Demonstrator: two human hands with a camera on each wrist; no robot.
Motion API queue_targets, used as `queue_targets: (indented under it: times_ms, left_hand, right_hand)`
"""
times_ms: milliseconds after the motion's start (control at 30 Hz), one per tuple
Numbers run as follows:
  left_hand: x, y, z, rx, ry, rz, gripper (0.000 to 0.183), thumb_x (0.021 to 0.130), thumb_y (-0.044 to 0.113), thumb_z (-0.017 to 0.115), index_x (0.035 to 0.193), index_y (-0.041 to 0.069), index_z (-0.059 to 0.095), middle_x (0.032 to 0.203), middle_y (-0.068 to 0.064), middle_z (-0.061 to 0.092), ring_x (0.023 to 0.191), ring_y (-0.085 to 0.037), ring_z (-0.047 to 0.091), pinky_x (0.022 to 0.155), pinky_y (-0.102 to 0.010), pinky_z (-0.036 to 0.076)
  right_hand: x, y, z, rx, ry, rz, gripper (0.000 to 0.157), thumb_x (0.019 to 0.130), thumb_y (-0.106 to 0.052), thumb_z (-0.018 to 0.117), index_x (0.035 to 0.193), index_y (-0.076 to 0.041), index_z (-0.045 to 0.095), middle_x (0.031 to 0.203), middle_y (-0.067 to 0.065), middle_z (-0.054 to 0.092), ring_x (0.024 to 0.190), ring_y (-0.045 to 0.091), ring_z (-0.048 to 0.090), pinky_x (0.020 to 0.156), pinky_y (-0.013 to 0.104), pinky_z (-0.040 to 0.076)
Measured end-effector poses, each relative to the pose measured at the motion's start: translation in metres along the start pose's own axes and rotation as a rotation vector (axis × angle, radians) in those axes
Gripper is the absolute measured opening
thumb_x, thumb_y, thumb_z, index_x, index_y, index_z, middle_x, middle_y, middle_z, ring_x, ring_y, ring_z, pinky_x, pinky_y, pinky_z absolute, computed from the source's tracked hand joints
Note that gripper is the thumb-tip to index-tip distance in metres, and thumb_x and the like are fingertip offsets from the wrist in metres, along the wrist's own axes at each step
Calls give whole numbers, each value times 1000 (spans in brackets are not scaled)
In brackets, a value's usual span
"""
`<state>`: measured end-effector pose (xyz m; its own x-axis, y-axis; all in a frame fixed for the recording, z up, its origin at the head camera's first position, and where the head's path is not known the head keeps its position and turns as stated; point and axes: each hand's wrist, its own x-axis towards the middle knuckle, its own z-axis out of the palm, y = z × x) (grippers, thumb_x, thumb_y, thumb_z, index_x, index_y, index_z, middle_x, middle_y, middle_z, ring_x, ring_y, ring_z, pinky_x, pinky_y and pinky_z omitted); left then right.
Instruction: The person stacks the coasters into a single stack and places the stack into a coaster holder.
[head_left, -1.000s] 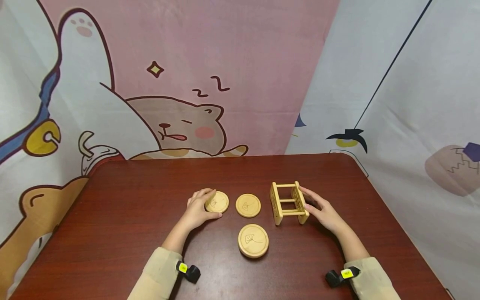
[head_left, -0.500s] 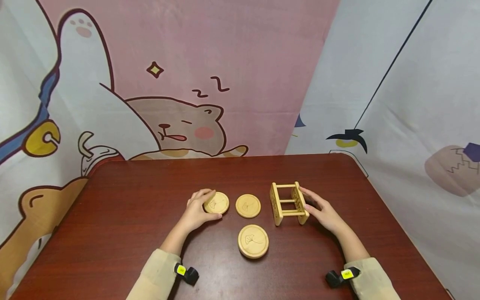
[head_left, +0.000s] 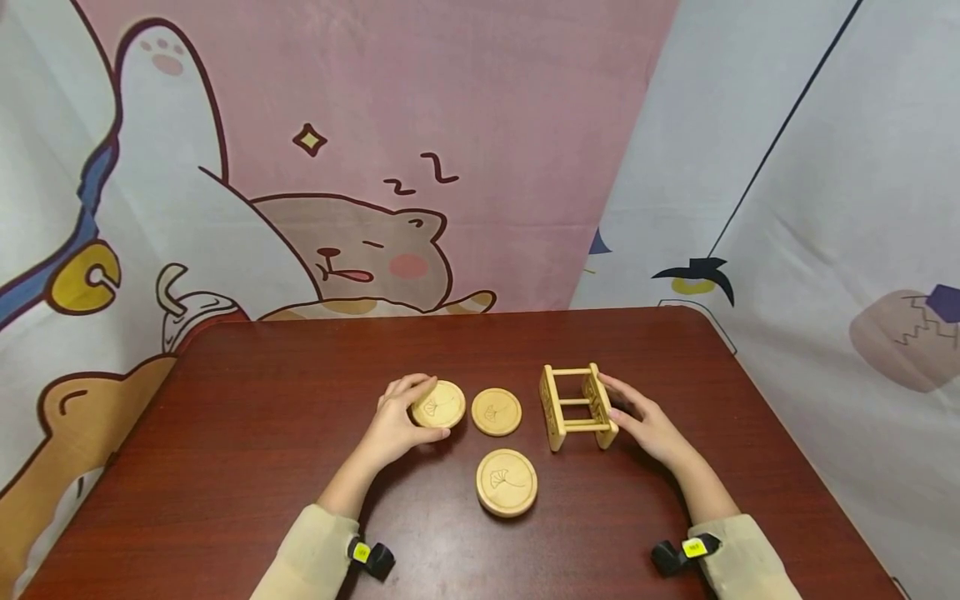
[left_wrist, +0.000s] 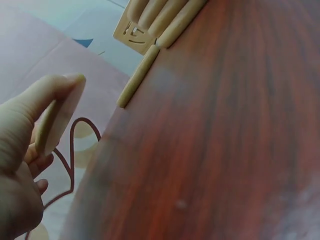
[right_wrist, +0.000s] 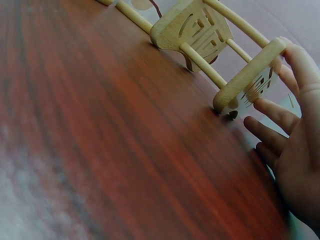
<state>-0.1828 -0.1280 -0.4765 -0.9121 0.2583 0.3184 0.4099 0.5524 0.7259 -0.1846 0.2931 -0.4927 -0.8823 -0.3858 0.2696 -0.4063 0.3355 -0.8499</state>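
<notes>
My left hand (head_left: 397,423) grips a round wooden coaster (head_left: 442,405) by its edge, a plant design on its upper face. In the left wrist view this coaster (left_wrist: 62,116) is tilted and off the table. My right hand (head_left: 651,428) holds the right side panel of a small wooden coaster rack (head_left: 553,413), thumb at the front edge and a finger farther back. Dowels join the rack's two cut-out panels (right_wrist: 252,80). Between the hands lies a single coaster (head_left: 496,412). Nearer to me sits a stack of coasters (head_left: 507,482), several layers thick in the left wrist view.
Everything rests on a dark red-brown wooden table (head_left: 300,467). A cartoon-printed cloth (head_left: 525,150) hangs behind its far edge. Black wrist cameras are strapped to both sleeves (head_left: 311,546).
My left hand has shifted slightly to the right with its coaster, which now looks larger and raised. The right hand, the rack and the other coasters stay in place.
</notes>
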Motion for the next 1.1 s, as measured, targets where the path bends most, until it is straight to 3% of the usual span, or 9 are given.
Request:
queue_targets:
  times_ms: [600,1100]
  left_hand:
    - [-5,31,4,-51,-54,56,83,58,22,92,131,3,58,131,-2,52,124,-23,39,99,-50,26]
    - [-20,41,9,-86,-113,108,84,57,25,92,131,5,59,129,5,52,122,-18,40,98,-48,27]
  right_hand:
    - [1,4,-1,11,-10,-8,53,97,0,51,147,-3,35,141,25,42,123,-1,41,95,20,37]
    - [0,4,0,-9,1,6,52,97,-1,52,147,-4,36,140,23,43,121,-3,41,94,18,37]
